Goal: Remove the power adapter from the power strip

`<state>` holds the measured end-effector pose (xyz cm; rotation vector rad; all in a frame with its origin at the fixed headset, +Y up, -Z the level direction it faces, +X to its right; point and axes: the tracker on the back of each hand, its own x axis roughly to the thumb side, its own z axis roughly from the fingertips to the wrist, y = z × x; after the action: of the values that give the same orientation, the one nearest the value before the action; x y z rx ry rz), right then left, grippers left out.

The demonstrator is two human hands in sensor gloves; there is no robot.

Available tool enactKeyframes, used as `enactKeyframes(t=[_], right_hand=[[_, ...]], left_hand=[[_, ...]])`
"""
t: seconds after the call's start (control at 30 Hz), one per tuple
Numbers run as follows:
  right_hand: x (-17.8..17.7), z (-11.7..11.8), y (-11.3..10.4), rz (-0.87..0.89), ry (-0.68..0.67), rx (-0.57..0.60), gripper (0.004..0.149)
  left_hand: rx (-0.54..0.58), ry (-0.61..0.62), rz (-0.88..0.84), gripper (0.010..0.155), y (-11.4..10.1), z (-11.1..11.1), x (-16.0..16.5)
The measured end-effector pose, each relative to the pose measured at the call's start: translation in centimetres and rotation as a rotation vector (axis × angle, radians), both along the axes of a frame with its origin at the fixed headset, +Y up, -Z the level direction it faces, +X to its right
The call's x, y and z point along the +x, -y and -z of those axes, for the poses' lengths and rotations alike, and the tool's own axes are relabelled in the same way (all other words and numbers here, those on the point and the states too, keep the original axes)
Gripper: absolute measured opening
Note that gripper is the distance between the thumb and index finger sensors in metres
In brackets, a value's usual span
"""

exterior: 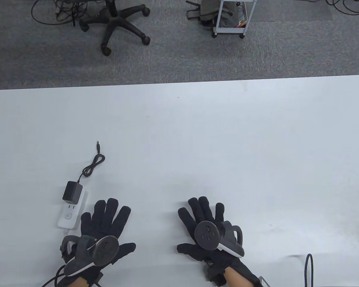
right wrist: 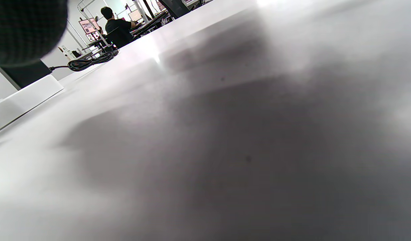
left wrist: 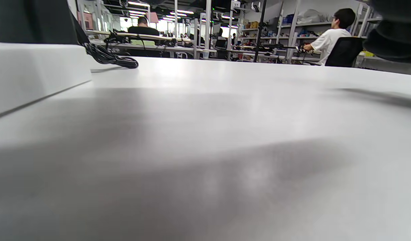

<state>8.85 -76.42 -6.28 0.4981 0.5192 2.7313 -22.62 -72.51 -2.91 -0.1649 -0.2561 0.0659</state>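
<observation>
A black power adapter (exterior: 72,191) is plugged into the far end of a white power strip (exterior: 70,215) at the table's front left. Its thin black cable (exterior: 92,165) coils away and ends in a barrel plug (exterior: 98,146). My left hand (exterior: 106,219) lies flat on the table, fingers spread, just right of the strip and empty. My right hand (exterior: 202,215) lies flat and empty near the front middle. In the left wrist view the strip (left wrist: 31,73) and adapter (left wrist: 34,20) stand at the left. The right wrist view shows the strip (right wrist: 21,100) and adapter (right wrist: 24,73) at the left.
The white table (exterior: 227,149) spreads wide to the right and back. A black cable loop (exterior: 309,269) lies at the front right edge. Beyond the table's far edge stand an office chair base (exterior: 116,21) and a white cart (exterior: 230,18) on grey carpet.
</observation>
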Motion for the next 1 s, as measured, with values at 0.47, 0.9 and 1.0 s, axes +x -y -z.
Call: enactKeyframes(t=[0.47,0.9,1.0], right_hand=[[0.0,-0.1,-0.1,0.009,0.0,0.013,0.095],[0.2,0.0,-0.2,0.007,0.015,0.004,0.095],[0.0,0.0,0.0,-0.002,0.003,-0.005,0.094]], left_hand=[[0.009,-0.375,-0.029,0.108,-0.9,0.2,-6.9],[-0.032,-0.688,0.021,0.116,1.1,0.8,-9.2],[-0.103,-0.732,-0.013,0.113,1.6,0.9,-9.7]])
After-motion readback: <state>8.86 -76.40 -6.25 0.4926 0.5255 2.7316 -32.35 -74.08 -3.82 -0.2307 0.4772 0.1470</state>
